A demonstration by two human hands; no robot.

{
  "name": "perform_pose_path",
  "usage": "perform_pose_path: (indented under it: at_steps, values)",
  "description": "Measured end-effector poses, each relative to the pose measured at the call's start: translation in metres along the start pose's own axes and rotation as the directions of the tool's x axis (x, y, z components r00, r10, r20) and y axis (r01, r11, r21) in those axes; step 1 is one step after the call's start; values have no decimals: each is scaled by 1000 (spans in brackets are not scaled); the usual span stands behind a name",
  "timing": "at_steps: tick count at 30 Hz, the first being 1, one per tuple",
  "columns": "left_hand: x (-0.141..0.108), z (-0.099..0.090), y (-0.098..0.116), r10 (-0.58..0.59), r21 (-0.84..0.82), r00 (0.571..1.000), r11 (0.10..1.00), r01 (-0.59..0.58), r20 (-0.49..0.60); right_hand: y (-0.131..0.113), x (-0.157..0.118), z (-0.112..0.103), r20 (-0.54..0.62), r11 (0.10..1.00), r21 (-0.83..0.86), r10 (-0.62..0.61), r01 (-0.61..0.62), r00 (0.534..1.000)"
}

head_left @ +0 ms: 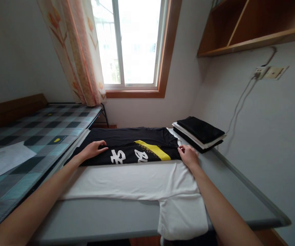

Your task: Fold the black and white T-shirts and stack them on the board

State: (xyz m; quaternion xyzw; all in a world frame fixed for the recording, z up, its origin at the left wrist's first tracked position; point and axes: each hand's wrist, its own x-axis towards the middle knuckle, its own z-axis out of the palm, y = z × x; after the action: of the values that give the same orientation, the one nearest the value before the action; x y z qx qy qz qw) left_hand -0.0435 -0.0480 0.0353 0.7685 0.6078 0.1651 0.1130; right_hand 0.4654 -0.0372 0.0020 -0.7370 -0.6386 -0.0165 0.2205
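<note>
A T-shirt (154, 131) lies spread across a grey table, its black part printed with white lettering and a yellow band. Along its near side runs white cloth (127, 179), with a white sleeve (183, 217) reaching the table's front edge. Whether black and white belong to one garment, I cannot tell. My left hand (93, 151) rests on the black cloth at the left, thumb and fingers apart. At the right end, my right hand (189, 156) has its fingertips closed on the black cloth's edge.
A stack of folded black and white clothes (201, 130) sits at the table's back right, against the wall. The grey table (111, 218) adjoins a bed with a checked mattress (47, 123); a paper sheet (6, 160) lies there. A wooden shelf (255, 41) hangs upper right.
</note>
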Motion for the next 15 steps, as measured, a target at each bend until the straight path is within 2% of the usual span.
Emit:
perform_pose_path:
  at_steps: [4,7,10,12,15]
  values:
    - [-20,-26,-49,-43,-20,999,999,43,-8,-2,-1,-1,1,1000,-3,2,-2,1000]
    - [-22,-29,-61,-78,-2,994,997,78,-72,-3,-2,-3,0,1000,-11,-4,4,1000]
    - [-20,-22,-52,-112,157,982,978,136,-151,-4,-4,-5,-33,999,-45,-19,17,999]
    - [-19,-14,-38,-99,285,971,945,161,-218,-8,-7,-6,-111,996,-71,-66,58,992]
    - [-16,-1,-9,15,351,965,933,81,-261,-26,-14,-8,-222,970,-69,-244,235,944]
